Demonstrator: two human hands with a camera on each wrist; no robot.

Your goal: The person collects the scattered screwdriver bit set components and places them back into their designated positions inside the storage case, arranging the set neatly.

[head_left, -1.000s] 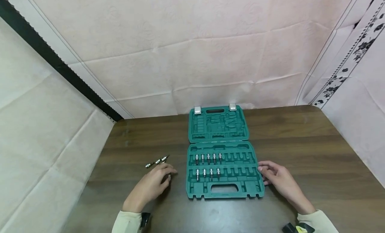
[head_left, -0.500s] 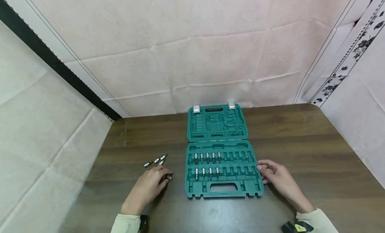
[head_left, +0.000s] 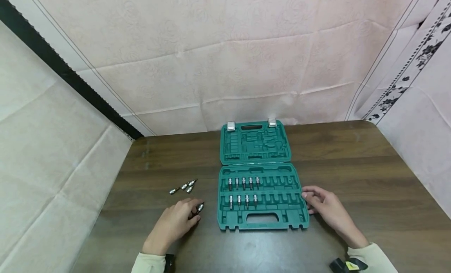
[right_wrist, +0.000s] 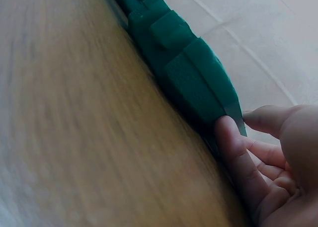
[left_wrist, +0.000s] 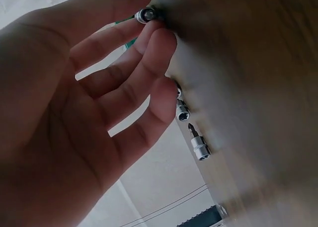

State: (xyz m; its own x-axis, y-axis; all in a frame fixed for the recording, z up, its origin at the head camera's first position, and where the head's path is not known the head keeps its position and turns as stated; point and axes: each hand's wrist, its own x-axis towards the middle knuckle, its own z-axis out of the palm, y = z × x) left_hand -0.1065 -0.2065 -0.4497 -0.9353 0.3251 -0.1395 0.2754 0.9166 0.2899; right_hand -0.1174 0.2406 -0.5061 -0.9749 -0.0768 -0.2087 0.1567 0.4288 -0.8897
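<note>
Between thumb and index finger, my left hand (head_left: 173,226) pinches a silver bit socket (head_left: 200,208) just above the table, left of the open green case (head_left: 296,221). In the left wrist view the socket end of that bit socket (left_wrist: 146,15) shows at the fingertips, while the other fingers are loosely bent. My right hand (head_left: 327,208) grips the right edge of the case, thumb on one face and fingers against its side (right_wrist: 198,83). Two rows of bit sockets (head_left: 244,183) stand in the left half of the case's tray.
Several loose bit sockets (head_left: 174,190) lie in a small group on the brown wooden table (head_left: 155,163), beyond my left hand. The case's lid (head_left: 225,157) lies folded back toward the rear cloth wall (head_left: 246,77). Cloth walls also stand at left and right.
The left hand has drawn slightly back from the loose group with the bit socket, which now points out more clearly from the fingertips. The right hand stays on the case.
</note>
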